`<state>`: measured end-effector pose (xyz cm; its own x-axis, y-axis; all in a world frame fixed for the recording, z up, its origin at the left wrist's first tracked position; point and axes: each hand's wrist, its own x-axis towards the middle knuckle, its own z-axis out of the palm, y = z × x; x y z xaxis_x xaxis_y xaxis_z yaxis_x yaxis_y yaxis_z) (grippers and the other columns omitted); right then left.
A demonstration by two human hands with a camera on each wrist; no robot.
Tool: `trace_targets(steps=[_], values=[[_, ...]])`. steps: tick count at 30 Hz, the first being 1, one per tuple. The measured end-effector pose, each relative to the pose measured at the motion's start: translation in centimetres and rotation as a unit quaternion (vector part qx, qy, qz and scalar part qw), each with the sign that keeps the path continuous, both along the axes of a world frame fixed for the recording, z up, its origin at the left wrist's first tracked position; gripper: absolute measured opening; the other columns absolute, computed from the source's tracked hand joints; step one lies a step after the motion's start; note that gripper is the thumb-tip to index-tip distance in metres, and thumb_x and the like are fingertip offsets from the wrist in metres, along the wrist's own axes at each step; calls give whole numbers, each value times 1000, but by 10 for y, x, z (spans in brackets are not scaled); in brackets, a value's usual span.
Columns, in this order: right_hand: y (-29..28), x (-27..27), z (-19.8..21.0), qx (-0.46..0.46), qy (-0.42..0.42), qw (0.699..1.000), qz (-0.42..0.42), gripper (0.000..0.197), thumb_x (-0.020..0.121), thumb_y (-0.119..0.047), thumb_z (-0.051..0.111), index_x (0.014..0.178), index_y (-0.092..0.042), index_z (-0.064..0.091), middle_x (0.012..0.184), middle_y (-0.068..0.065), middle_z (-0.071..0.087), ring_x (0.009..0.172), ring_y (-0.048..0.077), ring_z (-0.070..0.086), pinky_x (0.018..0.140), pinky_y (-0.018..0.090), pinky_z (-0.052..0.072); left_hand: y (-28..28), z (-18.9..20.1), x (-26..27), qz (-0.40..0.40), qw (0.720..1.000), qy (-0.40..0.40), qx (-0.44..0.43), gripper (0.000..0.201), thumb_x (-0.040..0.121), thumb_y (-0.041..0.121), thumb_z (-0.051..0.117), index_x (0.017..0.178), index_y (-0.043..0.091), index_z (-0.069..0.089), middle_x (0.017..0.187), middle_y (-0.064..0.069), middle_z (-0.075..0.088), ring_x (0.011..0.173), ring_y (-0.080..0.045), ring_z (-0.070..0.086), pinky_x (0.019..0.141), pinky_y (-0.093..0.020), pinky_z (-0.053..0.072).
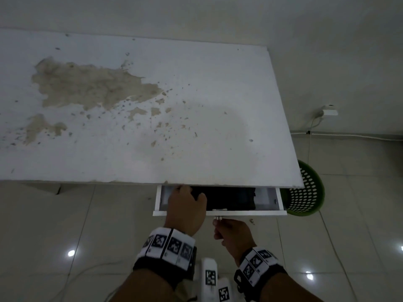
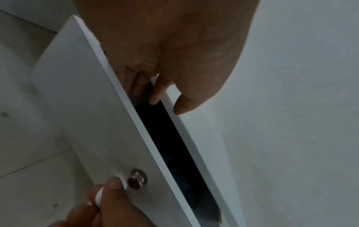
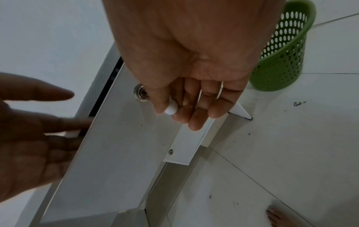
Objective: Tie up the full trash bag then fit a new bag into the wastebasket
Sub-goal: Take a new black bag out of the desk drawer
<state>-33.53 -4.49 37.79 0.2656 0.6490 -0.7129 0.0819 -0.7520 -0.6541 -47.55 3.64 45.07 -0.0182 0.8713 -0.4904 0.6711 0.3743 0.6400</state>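
Roughly left to right: white worktop [image 1: 196,105] filled most of the head view, big patch of peeled, stained surface on its left half. Under its front edge a white drawer [image 1: 250,212] stood part way out, dark black stuff [image 1: 231,198] inside; couldn't tell from any view whether that was bags or something else.

Left hand [image 1: 185,205] reached over the drawer front, fingers curled down into the drawer. Left wrist view showed its fingertips [image 2: 155,98] in the narrow gap against the black material, thumb outside on the worktop's underside; whether they actually pinched anything was hidden, can't tell.

Right hand [image 1: 233,235] sat just below the metal drawer knob [image 1: 218,218], not on it. Head view hid what it held; right wrist view showed fingers and thumb gripping a small white rounded object [image 3: 170,109], too little exposed to identify.

Green perforated wastebasket [image 1: 305,192] stood on the tiled floor at the right end of the worktop, partly cut off by the worktop edge in the head view. Right wrist view showed more of its wall [image 3: 281,58], rim cut by the frame; no liner visible through the holes. Full trash bag not in any view.

Only the right wrist view caught a bare foot [image 3: 279,218] at bottom right.
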Motion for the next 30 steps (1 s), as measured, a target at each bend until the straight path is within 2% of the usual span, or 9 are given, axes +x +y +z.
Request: trace_targets(steps=[3,7,10,14,19,23,26,28,30], values=[[-3,5,-1,-25,18,1000,5,36,87,-30,69,55,-13,65,63,5,70,68,21,64,65,32,47,7,-13,-1,33,996,49,-64,71,70,55,44,114,1,58,113,-16,64,101,-37,62,86,-49,55],[-7,6,-1,-26,17,999,29,32,87,-28,68,58,-13,66,64,4,70,69,21,64,68,33,47,11,-14,3,27,995,26,-87,44,76,44,56,99,7,61,84,-8,69,74,-26,68,67,-33,58],[-12,3,-3,-9,20,998,59,31,89,-26,66,61,-12,66,67,6,70,72,26,66,72,36,49,11,-19,6,40,996,29,-76,46,74,44,63,101,6,59,94,-9,69,80,-28,68,70,-34,58],[-19,-1,-8,8,26,998,59,29,89,-25,66,67,-8,68,76,13,75,77,30,70,74,35,51,10,-33,5,59,996,-12,-59,68,72,44,76,120,0,58,102,-10,70,88,-27,69,68,-27,52],[-23,-6,-13,9,18,998,61,27,91,-25,63,79,-2,73,88,19,76,88,35,71,82,43,55,8,-44,2,21,998,-13,-63,53,78,39,79,110,0,61,82,0,66,72,-16,61,60,-20,44],[-24,-9,-18,2,24,999,23,24,90,-21,65,74,-4,71,81,17,75,80,28,70,74,35,52,5,-38,5,-29,997,-41,-58,25,84,31,73,89,6,71,88,-8,71,87,-25,68,71,-28,51],[-26,-10,-23,-10,26,1000,6,26,87,-26,67,69,-9,71,80,14,76,80,26,70,76,36,51,-4,-21,5,-12,993,-104,-47,23,87,18,66,92,-4,71,94,-18,74,81,-24,66,73,-30,52],[-28,-12,-23,-9,24,1000,-3,27,87,-27,67,67,-9,70,78,13,76,79,25,71,76,36,50,-10,-10,2,-21,991,-125,-41,26,85,23,62,88,-2,68,93,-22,72,80,-31,68,69,-31,52],[-31,-15,-25,4,11,1000,-8,30,89,-27,66,68,-6,70,76,10,76,81,27,72,76,37,52,-15,5,-4,-44,988,-144,-33,31,76,34,59,79,3,63,89,-23,70,83,-38,69,76,-46,60]])
